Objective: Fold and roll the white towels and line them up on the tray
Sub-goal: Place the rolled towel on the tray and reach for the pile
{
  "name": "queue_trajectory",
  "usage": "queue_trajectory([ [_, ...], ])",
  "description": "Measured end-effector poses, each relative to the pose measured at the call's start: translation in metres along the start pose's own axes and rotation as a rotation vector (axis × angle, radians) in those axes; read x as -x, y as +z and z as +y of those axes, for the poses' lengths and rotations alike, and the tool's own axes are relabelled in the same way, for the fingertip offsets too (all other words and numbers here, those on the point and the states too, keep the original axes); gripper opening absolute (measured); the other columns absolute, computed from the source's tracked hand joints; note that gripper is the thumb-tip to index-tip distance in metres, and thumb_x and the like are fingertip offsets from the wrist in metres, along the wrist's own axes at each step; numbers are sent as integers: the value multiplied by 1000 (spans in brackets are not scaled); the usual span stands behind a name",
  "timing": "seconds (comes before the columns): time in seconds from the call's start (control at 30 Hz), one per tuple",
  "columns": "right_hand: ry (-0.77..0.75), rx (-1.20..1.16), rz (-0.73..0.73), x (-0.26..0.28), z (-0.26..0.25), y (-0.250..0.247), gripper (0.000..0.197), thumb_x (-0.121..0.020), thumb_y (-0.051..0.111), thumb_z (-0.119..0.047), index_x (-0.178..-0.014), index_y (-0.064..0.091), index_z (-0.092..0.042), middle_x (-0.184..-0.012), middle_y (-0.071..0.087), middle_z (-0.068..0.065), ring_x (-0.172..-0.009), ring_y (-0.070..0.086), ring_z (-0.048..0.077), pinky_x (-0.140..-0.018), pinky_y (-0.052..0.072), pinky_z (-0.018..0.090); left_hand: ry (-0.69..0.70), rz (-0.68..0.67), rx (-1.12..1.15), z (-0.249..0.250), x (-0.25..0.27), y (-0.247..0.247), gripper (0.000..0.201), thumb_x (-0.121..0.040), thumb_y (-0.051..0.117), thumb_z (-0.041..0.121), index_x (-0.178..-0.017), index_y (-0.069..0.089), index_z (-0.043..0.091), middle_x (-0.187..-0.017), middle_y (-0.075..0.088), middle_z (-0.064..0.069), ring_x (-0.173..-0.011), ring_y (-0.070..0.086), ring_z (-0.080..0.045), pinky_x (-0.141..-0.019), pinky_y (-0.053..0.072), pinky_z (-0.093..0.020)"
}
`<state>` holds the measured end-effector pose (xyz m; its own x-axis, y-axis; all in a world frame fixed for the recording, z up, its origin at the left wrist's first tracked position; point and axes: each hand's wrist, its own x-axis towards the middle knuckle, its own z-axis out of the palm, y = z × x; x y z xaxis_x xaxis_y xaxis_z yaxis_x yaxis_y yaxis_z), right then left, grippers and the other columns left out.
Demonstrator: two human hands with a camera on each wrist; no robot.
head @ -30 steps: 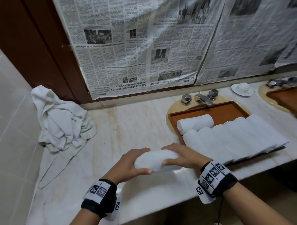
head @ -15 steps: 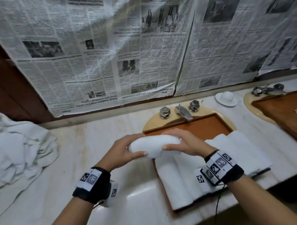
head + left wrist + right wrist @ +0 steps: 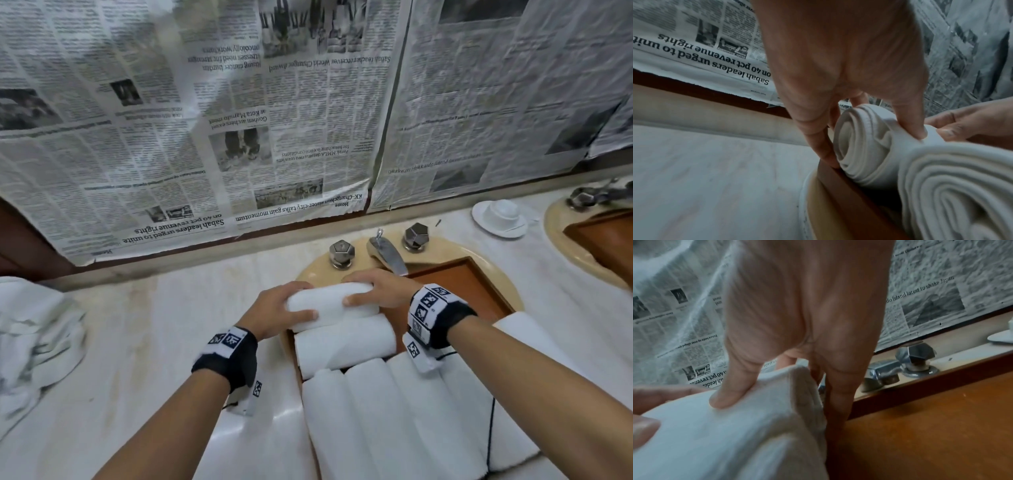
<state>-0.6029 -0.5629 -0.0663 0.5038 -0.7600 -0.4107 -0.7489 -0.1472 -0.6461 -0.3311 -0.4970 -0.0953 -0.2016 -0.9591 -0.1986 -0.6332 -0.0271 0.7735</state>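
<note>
Both hands hold one rolled white towel (image 3: 330, 303) at the back left of the brown tray (image 3: 472, 287). My left hand (image 3: 284, 308) grips its left end (image 3: 861, 151), thumb in front, fingers behind. My right hand (image 3: 373, 291) grips the right end (image 3: 748, 426) the same way. The roll lies against another rolled towel (image 3: 344, 344) in front of it, low over the tray floor (image 3: 931, 426). Several more rolled towels (image 3: 411, 411) lie side by side across the tray's near part. A heap of loose white towels (image 3: 37, 346) sits far left on the counter.
The tray sits over a beige sink (image 3: 318, 270) with a chrome tap (image 3: 385, 251) and two knobs just behind my hands. A white cup and saucer (image 3: 501, 217) stands at the back right. Newspaper (image 3: 239, 120) covers the wall. A second tray (image 3: 606, 240) shows at the right edge.
Both hands have carried the rolled towel from the counter forward and right to the tray, and lowered it behind the single crosswise roll. My head has moved closer to the sink.
</note>
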Motion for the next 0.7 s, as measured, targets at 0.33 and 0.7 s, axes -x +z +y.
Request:
queue_trajectory([
  [0.33,36,-26,-83,-2,-2,3,44,-92,67,-41,-132,60,-23,-121,61,-13,-107,55,2,-74,40,4,-89,-49,-169,-2,-3,15,59,-75,66,68,-129,58,45,-129,55,9,-127,44,-22,-110,31,-37],
  [0.7,42,115,8,0,-18,10,45,-95,64,-34,-137,58,-18,-112,45,-6,-116,46,13,-91,30,18,-188,16,-82,-6,7,26,75,-67,60,82,-127,60,36,-128,60,10,-122,51,-16,-108,38,-41],
])
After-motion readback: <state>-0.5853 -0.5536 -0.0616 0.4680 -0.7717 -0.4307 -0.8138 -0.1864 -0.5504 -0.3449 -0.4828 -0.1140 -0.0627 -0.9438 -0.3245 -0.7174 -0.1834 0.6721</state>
